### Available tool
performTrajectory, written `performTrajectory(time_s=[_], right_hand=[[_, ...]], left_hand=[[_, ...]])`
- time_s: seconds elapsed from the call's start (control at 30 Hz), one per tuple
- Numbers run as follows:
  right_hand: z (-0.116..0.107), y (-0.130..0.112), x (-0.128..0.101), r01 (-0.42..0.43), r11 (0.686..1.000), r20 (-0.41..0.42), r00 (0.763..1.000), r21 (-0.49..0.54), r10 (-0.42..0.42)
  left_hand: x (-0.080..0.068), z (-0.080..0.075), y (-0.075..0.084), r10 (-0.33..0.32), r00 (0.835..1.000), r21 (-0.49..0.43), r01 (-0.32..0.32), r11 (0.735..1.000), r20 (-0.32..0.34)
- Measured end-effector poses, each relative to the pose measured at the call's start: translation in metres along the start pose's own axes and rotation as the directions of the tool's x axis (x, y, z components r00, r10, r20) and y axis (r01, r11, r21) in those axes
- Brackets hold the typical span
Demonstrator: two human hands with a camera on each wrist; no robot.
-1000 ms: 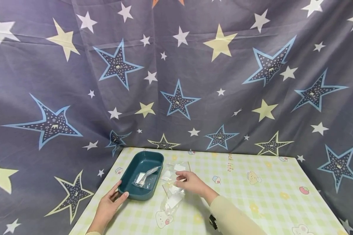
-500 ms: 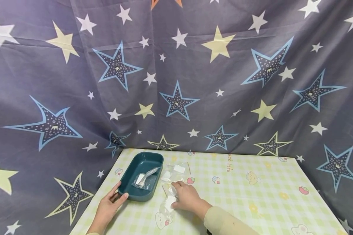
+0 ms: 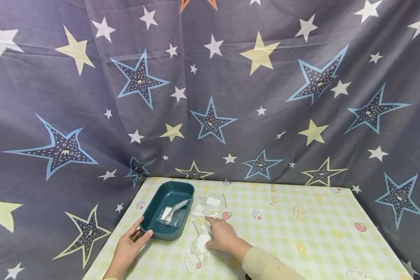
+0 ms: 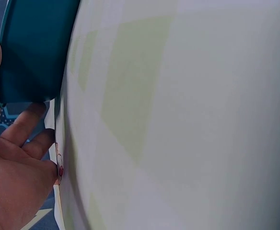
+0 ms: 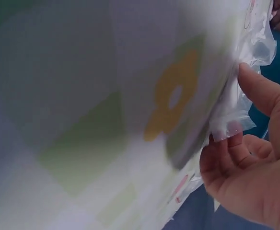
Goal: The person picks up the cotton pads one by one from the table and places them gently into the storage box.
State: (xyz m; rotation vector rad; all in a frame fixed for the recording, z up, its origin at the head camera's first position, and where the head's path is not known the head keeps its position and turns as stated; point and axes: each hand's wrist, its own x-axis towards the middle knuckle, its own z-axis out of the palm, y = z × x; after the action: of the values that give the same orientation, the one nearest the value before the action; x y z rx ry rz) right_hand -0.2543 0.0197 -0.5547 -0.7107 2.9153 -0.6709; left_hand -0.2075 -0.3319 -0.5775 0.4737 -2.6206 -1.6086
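Note:
My left hand (image 3: 128,247) grips the near left corner of a dark teal rectangular box (image 3: 168,235), thumb at the near rim. In the left wrist view the thumb lies along the box's side wall (image 4: 34,57), with other fingers (image 4: 27,125) at its lower end. Inside the box is a clear plastic bag (image 3: 175,216) with white pieces. To the right, my right hand (image 3: 224,235) holds a clear zip bag (image 3: 202,244) with a white label at the table. The right wrist view shows that bag (image 5: 232,125) between thumb and fingers.
Further clear bags with white labels (image 3: 213,201) lie just beyond my right hand, right of the box. A checked, printed cloth (image 3: 283,233) covers the table. A dark curtain (image 3: 231,85) with stars hangs behind the table's far edge.
My right hand has come nearer and down from the farther bags onto the near bag, fingers closing on it. The left hand and the box have stayed put.

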Motion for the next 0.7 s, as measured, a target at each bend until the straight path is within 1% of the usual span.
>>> performTrajectory(time_s=[0.1, 0.23, 0.37, 0.47, 0.53, 0.63, 0.7], right_hand=[[-0.001, 0.003, -0.001, 0.000, 0.991, 0.014, 1.000, 0.135, -0.002], [-0.002, 0.006, -0.002, 0.021, 0.966, 0.026, 0.999, 0.257, -0.029], [-0.002, 0.007, -0.002, 0.022, 0.953, 0.010, 1.000, 0.303, -0.026], [-0.003, 0.010, -0.004, 0.007, 0.937, 0.006, 1.000, 0.349, -0.010], [-0.005, 0.015, -0.006, 0.005, 0.921, 0.010, 1.000, 0.389, -0.009], [-0.008, 0.024, -0.008, -0.009, 0.888, 0.011, 1.000, 0.459, 0.005], [-0.010, 0.033, -0.009, -0.031, 0.862, 0.010, 0.999, 0.506, 0.031]], left_hand=[[0.000, -0.001, 0.001, 0.000, 1.000, 0.003, 0.000, 1.000, 0.001], [0.002, -0.002, 0.002, -0.004, 1.000, 0.014, 0.004, 1.000, 0.012], [0.003, -0.002, 0.001, -0.004, 1.000, 0.018, 0.004, 1.000, 0.019], [0.002, -0.002, 0.001, -0.002, 1.000, 0.022, 0.002, 1.000, 0.012], [0.002, -0.001, 0.000, 0.001, 1.000, 0.023, -0.001, 1.000, 0.007], [0.001, -0.001, -0.001, 0.005, 1.000, 0.025, -0.005, 1.000, 0.003], [0.002, -0.001, -0.002, 0.003, 1.000, 0.022, -0.003, 1.000, 0.003]])
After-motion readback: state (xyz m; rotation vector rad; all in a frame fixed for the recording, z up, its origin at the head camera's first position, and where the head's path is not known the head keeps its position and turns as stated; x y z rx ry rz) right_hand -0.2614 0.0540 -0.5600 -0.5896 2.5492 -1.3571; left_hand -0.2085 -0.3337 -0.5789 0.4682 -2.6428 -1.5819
